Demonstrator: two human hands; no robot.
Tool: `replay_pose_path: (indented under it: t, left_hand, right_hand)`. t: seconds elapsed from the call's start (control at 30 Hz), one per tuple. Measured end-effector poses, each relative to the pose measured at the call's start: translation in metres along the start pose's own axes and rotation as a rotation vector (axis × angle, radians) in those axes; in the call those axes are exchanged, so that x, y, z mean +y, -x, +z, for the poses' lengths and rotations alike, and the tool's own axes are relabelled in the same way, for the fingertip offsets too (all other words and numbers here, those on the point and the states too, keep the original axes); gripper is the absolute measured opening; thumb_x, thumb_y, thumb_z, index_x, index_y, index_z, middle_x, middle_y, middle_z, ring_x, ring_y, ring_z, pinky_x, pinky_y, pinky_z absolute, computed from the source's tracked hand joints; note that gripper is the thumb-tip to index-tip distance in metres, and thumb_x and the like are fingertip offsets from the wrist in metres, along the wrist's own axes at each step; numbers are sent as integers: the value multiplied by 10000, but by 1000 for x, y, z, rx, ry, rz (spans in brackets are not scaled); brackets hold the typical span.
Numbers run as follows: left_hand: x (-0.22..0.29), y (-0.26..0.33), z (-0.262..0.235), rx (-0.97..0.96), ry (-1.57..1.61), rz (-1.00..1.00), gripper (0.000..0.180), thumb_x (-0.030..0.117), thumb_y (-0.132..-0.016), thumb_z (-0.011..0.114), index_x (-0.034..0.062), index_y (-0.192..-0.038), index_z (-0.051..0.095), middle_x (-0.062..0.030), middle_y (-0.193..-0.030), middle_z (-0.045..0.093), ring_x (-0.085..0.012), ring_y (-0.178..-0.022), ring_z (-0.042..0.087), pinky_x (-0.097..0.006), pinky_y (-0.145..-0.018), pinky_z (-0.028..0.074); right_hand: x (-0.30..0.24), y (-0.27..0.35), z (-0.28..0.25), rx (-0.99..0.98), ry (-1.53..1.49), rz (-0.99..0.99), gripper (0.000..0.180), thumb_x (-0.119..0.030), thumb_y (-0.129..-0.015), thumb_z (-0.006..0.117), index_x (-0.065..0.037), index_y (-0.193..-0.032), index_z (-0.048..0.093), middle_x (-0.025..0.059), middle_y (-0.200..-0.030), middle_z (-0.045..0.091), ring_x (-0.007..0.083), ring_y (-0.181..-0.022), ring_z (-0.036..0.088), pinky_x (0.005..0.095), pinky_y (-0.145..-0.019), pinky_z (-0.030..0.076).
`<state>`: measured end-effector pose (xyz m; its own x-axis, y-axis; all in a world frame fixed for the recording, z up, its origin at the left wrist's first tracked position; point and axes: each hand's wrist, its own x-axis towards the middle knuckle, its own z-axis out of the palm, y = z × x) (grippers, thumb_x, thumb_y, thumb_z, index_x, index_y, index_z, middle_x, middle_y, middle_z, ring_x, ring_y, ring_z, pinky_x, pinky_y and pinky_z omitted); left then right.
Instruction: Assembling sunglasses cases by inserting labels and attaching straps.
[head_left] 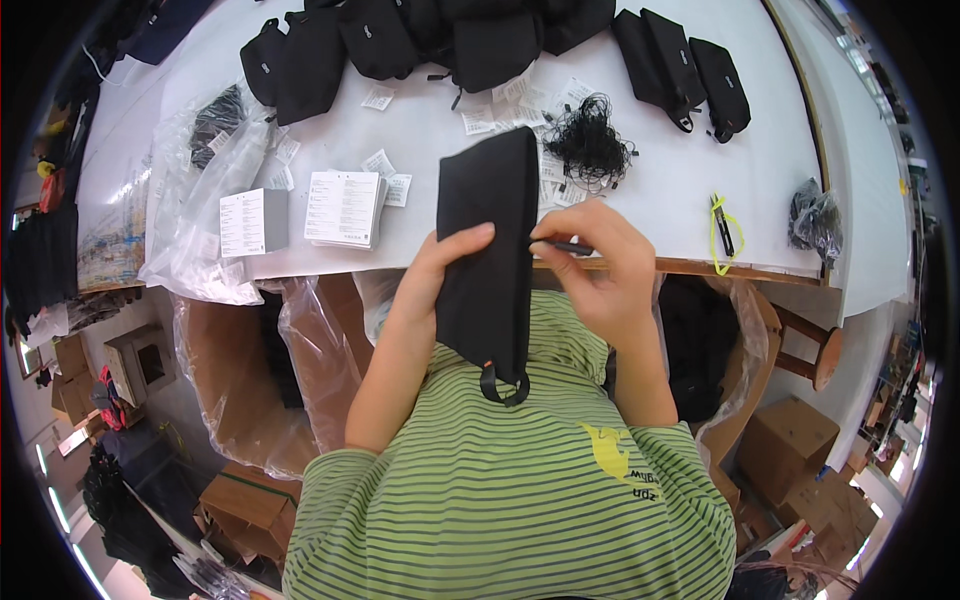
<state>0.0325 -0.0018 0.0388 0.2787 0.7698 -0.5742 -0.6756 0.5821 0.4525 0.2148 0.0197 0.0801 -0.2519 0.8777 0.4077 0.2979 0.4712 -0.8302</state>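
Two hands hold one black pouch [488, 250] upright above the near edge of the white table [420, 130]. Left hand [430, 275] has its grip closed on the pouch's left side, thumb across the front. Right hand [600, 265] pinches a thin dark tool [565, 246] whose tip touches the pouch's right edge. Booklets [343, 208] lie left.

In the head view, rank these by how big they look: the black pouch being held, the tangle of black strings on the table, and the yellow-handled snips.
1. Black pouch, held in the left hand; largest, though nearest the camera.
2. Tangle of black strings.
3. Yellow-handled snips, clearly smallest.
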Motion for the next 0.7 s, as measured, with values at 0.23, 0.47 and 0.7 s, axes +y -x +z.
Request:
replay_pose_path:
  t: [0.23,0.47,0.7]
  left_hand:
    - [11,-12,-17,-57,239,-90,246,293,-928,541,57,-859,533,5,-603,474,-107,-510,445,-234,-478,383]
    - [15,-9,-14,58,184,7,261,287,-938,533,67,-810,476,17,-602,366,-83,-511,324,-235,-455,286]
    - [16,-9,-9,87,264,43,243,263,-931,544,40,-844,502,7,-658,415,-88,-519,331,-241,-457,291]
  right_hand:
    - [-23,13,11,-304,-272,175,142,12,-721,682,-50,-836,626,17,-722,592,130,-617,538,241,-532,373]
    - [-25,16,14,-398,-374,225,140,8,-728,675,-52,-844,626,14,-713,595,128,-607,527,244,-526,370]
    - [-25,18,14,-419,-372,252,139,-4,-729,680,-48,-847,622,17,-727,606,125,-630,561,244,-529,371]
